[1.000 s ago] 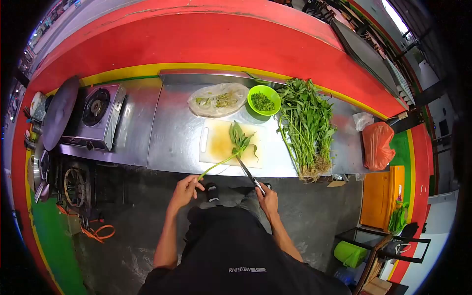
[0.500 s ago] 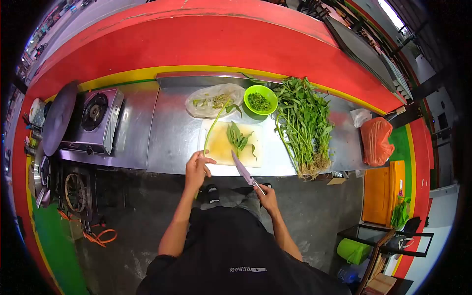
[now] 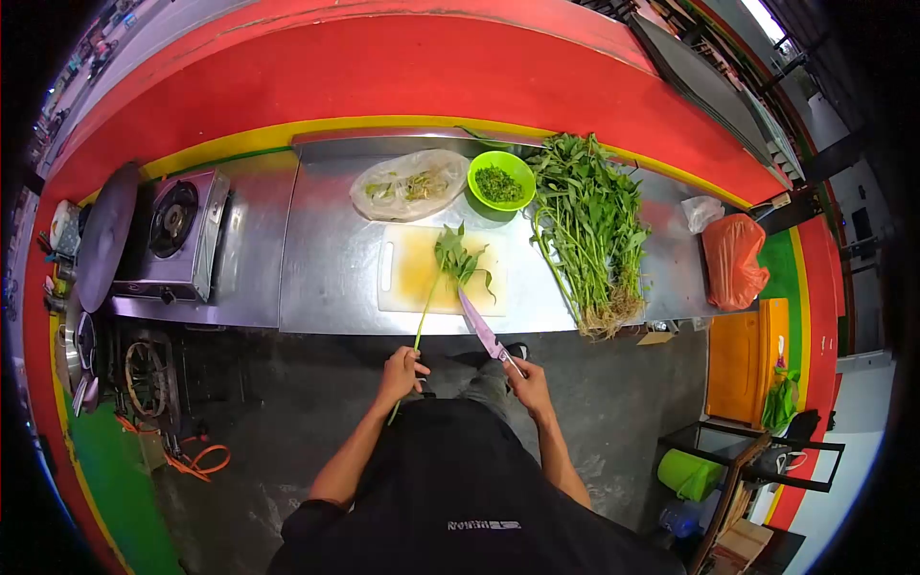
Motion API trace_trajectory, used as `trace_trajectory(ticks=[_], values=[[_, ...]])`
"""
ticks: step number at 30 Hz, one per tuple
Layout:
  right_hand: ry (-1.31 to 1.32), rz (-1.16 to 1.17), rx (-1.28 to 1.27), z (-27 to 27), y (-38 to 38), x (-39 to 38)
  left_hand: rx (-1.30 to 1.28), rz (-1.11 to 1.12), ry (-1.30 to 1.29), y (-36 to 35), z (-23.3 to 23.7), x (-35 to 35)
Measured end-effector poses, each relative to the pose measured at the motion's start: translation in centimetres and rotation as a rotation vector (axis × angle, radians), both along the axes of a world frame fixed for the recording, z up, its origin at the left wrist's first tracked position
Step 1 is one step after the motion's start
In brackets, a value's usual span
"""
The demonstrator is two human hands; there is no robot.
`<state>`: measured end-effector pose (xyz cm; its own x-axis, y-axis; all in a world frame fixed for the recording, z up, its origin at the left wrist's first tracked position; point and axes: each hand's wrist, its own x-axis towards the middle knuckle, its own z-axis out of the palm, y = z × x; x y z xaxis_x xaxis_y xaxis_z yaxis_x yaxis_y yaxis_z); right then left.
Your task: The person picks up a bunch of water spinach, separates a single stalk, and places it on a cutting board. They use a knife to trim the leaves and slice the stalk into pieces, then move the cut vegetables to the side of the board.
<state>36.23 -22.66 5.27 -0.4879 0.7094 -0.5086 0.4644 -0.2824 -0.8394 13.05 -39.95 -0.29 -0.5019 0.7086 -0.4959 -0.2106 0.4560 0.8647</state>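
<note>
My left hand (image 3: 399, 376) is closed around a long green stem (image 3: 425, 314) just in front of the counter's edge. The stem's upper end reaches over the cutting board (image 3: 407, 299), where it meets several cut green leaves (image 3: 456, 257); whether those belong to it is hard to tell. In my right hand (image 3: 529, 385) is a knife (image 3: 481, 326), its blade pointing forward with the tip over the board beside the leaves. Behind the board stand a bright green bowl (image 3: 522, 173) of chopped greens and a clear plastic bag (image 3: 383, 204) with plant trimmings.
A large bunch of leafy greens (image 3: 589, 230) with roots lies right of the board. A gas stove (image 3: 187, 230) stands at the left of the steel counter (image 3: 321, 259). Toward the right end sits an orange plastic bag (image 3: 734, 264). A red wall (image 3: 383, 72) runs behind.
My left hand has moved back toward my body, drawing the stem's top down from near the plastic bag to the leaves on the board. The knife has stayed nearly in place.
</note>
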Motion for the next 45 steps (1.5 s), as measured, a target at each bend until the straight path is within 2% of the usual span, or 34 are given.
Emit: trace_trajectory(ticks=[8,14,20,21,24,28,29,31,35,41,45], values=[[-0.013,-0.068,-0.06,0.5,-0.7,-1.0,-0.025,-0.104,-0.059,-2.6,-0.4,0.0],[0.004,-0.015,-0.011,-0.7,-0.7,-1.2,0.02,-0.067,-0.111,-2.6,2.0,-0.4],[-0.049,0.052,0.215,-1.5,-0.1,-2.5,0.057,0.021,-0.107,-1.3,4.3,-2.1],[-0.086,0.04,0.335,-0.1,-0.2,-3.2,0.053,0.028,-0.098,-1.3,4.8,-2.4],[-0.192,0.102,0.317,1.4,0.6,-3.6,0.071,0.02,-0.077,-1.7,5.9,-3.1],[-0.158,0.129,0.394,0.8,1.6,-3.0,0.046,-0.063,-0.029,-2.7,7.2,-4.5],[-0.235,0.154,0.35,1.1,2.1,-2.7,0.04,-0.033,-0.023,-2.9,7.4,-5.1],[-0.252,0.172,0.356,1.3,2.8,-2.4,0.059,0.065,-0.088,-2.8,7.8,-6.2],[-0.233,0.199,0.377,0.6,3.5,-1.9,0.116,0.122,-0.118,-1.9,8.7,-7.4],[-0.262,0.228,0.299,0.7,3.9,-1.9,0.11,0.034,-0.116,-2.5,7.9,-4.3],[-0.163,0.189,0.256,-0.5,3.9,-1.6,0.1,0.063,-0.22,-2.6,7.2,-0.8]])
